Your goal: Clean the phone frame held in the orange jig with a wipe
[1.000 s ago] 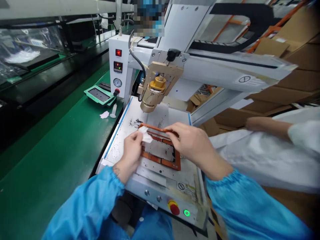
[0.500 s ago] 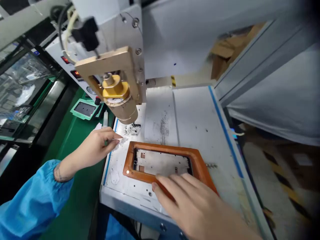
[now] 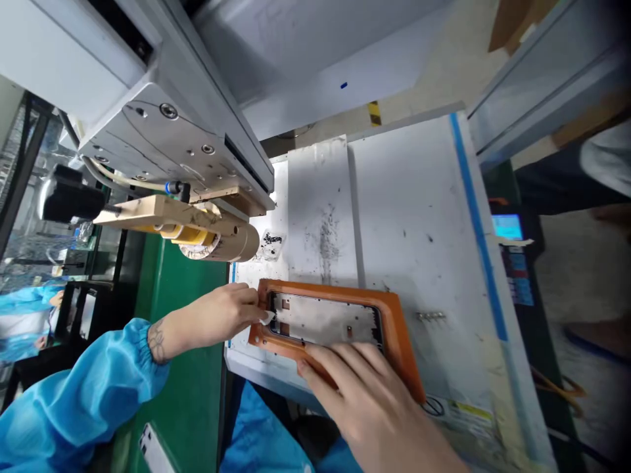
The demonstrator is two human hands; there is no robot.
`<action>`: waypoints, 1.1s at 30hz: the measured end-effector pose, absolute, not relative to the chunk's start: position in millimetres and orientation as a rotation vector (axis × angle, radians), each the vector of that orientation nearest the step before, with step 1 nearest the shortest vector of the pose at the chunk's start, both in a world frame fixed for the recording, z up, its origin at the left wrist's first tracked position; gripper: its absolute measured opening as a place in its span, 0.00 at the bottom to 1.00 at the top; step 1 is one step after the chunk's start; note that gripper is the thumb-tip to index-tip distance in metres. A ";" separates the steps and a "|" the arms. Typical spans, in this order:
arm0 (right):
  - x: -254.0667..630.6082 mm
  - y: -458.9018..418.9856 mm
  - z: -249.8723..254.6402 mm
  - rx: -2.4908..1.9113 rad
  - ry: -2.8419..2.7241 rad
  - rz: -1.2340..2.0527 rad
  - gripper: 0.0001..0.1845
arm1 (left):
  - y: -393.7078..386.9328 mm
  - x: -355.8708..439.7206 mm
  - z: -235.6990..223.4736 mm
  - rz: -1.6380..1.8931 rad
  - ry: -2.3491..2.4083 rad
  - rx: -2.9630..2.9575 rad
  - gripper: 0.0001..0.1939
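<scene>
White machine bed (image 3: 404, 217): one orange frame (image 3: 401, 335) is pressed flat near its front edge by the right hand (image 3: 367, 394), fingers spread; one wipe (image 3: 267, 318) is pinched against its left end by the left hand (image 3: 221, 318).

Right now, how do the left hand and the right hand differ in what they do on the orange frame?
The left hand pinches a small white wipe against the left end of the orange frame; the right hand holds nothing. The left hand's fingers are curled together, while the right hand lies flat with fingers spread on the frame's near edge. Both touch the frame, and both arms wear blue sleeves.
</scene>
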State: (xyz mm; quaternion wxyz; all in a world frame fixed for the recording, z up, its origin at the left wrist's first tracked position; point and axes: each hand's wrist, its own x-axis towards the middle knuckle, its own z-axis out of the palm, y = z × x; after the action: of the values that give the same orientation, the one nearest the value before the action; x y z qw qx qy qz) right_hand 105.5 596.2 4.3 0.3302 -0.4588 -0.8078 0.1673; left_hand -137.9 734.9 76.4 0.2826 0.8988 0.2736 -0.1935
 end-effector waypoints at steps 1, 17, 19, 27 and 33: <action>104.6 595.5 4.1 -1.221 -2.086 0.493 0.19 | 735.1 -137.3 76.9 -0.534 0.691 2.404 0.13; 99.1 593.9 8.7 -1.344 -1.912 0.763 0.15 | 684.4 -131.8 66.7 -0.290 1.169 2.046 0.14; 98.7 594.9 9.1 -1.342 -1.905 0.776 0.14 | 680.3 -129.6 66.2 -0.285 1.218 2.000 0.14; 98.7 598.9 8.7 -1.367 -1.902 0.807 0.15 | 671.2 -107.7 56.2 -0.289 1.228 1.985 0.13; 98.7 596.5 11.2 -1.395 -1.907 0.748 0.14 | 685.2 -100.9 67.0 -0.161 1.305 1.691 0.12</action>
State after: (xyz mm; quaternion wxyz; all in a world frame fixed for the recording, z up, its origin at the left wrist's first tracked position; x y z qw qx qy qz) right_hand 98.7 596.5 11.2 0.3258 -0.5322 -0.7275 0.2852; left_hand -100.9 685.2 67.0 0.4793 0.6928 0.5347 -0.0658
